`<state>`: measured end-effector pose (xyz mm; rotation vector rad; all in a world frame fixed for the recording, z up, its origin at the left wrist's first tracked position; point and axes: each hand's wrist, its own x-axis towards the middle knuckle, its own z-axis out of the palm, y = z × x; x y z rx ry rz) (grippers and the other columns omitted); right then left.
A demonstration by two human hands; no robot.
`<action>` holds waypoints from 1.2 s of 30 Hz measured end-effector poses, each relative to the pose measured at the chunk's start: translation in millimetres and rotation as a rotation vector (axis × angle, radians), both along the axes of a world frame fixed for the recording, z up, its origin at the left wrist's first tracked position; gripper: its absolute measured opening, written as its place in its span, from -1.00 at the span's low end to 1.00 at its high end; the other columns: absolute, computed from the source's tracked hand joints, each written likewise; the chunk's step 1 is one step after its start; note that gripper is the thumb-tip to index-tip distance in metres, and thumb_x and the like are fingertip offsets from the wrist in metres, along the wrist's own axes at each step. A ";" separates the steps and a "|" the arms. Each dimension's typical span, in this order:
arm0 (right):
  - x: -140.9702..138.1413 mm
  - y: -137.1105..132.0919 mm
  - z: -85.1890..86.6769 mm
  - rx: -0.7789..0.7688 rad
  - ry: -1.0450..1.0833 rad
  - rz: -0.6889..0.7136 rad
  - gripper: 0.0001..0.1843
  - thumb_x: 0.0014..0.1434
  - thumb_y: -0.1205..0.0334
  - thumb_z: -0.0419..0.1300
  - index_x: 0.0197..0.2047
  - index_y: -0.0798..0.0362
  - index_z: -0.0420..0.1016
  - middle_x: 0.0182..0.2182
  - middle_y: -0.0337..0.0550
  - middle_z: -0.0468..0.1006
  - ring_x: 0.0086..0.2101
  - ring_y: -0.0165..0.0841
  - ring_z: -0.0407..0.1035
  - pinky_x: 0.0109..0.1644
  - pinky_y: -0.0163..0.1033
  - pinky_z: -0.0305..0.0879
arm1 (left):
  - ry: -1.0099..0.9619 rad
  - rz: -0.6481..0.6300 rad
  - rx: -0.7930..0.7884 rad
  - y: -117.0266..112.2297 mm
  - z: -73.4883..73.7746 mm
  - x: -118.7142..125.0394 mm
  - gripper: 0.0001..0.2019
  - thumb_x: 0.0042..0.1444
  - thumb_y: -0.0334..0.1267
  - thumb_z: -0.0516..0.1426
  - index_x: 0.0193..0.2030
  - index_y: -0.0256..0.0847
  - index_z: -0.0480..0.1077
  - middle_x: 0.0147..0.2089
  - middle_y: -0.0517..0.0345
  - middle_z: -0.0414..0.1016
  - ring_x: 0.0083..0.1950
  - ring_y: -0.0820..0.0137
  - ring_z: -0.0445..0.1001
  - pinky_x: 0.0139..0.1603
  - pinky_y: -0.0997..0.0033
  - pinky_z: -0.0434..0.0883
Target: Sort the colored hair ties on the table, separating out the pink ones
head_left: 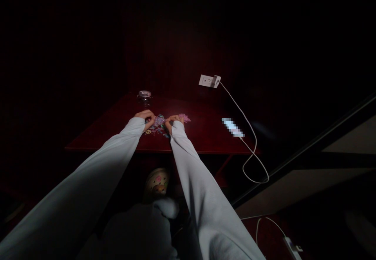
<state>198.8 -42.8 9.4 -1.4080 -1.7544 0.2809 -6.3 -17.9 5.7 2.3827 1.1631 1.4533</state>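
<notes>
A loose pile of small colourful pieces, pink, purple, teal and yellow, lies on the dark red table. They look like hair ties or beads, too small to name surely. At the pile's left edge is my left hand, its fingers curled down and closed. My right hand is at the right side with thumb and fingers pinched together. Whatever sits between the fingertips of either hand is hidden or too small to make out. A bright pink bunch lies just beyond my right hand.
A clear jar with a lid stands at the back left. On the right lies a lit phone, its white cable running to a wall outlet and looping past the table edge. A power strip rests lower right.
</notes>
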 end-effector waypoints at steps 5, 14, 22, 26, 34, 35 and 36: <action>0.1 0.7 0.9 -0.012 -0.030 -0.012 -0.85 0.30 0.25 0.29 -0.33 -0.03 0.66 -0.14 -0.19 0.64 0.03 -0.20 0.38 0.28 -0.07 0.28 | -0.018 0.048 -0.012 -10.7 9.5 1.0 -0.83 0.19 -0.15 0.10 -0.36 -0.11 0.45 -0.20 0.08 0.62 -0.25 0.33 0.53 -0.16 0.36 0.54; 1.2 6.6 -3.3 -0.035 0.005 0.018 -0.75 0.45 0.14 0.24 -0.19 -0.03 0.74 -0.04 -0.14 0.69 0.10 -0.21 0.40 0.32 -0.10 0.22 | -0.127 0.045 -0.161 -10.0 12.6 -7.1 -0.82 0.16 -0.04 0.23 -0.27 -0.07 0.53 -0.18 0.09 0.72 -0.17 0.24 0.64 -0.04 0.27 0.60; 1.4 3.2 -3.1 -0.036 0.068 0.017 -0.79 0.42 0.14 0.27 -0.19 -0.08 0.76 -0.05 -0.18 0.69 0.13 -0.20 0.38 0.29 -0.13 0.24 | -0.166 0.037 -0.191 -11.1 9.8 -11.0 -0.73 0.19 0.05 0.23 -0.24 -0.09 0.58 -0.22 0.09 0.74 -0.18 0.20 0.65 -0.02 0.24 0.58; 0.4 6.2 -5.7 -0.033 0.064 0.022 -0.80 0.40 0.14 0.30 -0.19 -0.08 0.77 -0.04 -0.17 0.70 0.14 -0.20 0.39 0.32 -0.11 0.22 | -0.133 0.019 -0.241 -5.1 9.4 -15.0 -0.69 0.17 0.12 0.25 -0.27 -0.08 0.58 -0.20 0.09 0.75 -0.15 0.18 0.65 0.00 0.23 0.56; 17.2 4.5 6.8 -0.053 0.069 -0.194 -0.78 0.42 0.13 0.27 -0.15 -0.06 0.76 0.03 -0.12 0.69 0.14 -0.12 0.37 0.30 -0.04 0.17 | -0.106 0.069 -0.296 -6.1 9.7 -15.3 -0.61 0.13 0.20 0.20 -0.31 -0.08 0.57 -0.26 0.13 0.72 -0.14 0.17 0.62 0.02 0.23 0.50; 24.3 4.1 9.0 -0.056 0.078 -0.264 -0.76 0.44 0.11 0.24 -0.14 -0.07 0.76 0.04 -0.11 0.68 0.15 -0.11 0.35 0.28 -0.04 0.17 | -0.109 0.062 -0.295 -6.7 10.0 -14.8 -0.61 0.14 0.20 0.19 -0.32 -0.08 0.57 -0.27 0.12 0.71 -0.14 0.17 0.62 0.03 0.22 0.50; 32.1 4.1 10.7 -0.052 0.075 -0.319 -0.75 0.45 0.08 0.23 -0.13 -0.07 0.75 0.05 -0.10 0.67 0.15 -0.10 0.33 0.25 -0.05 0.17 | -0.117 0.053 -0.282 -7.1 10.4 -14.1 -0.61 0.15 0.20 0.18 -0.33 -0.09 0.56 -0.27 0.11 0.70 -0.15 0.17 0.62 0.05 0.21 0.50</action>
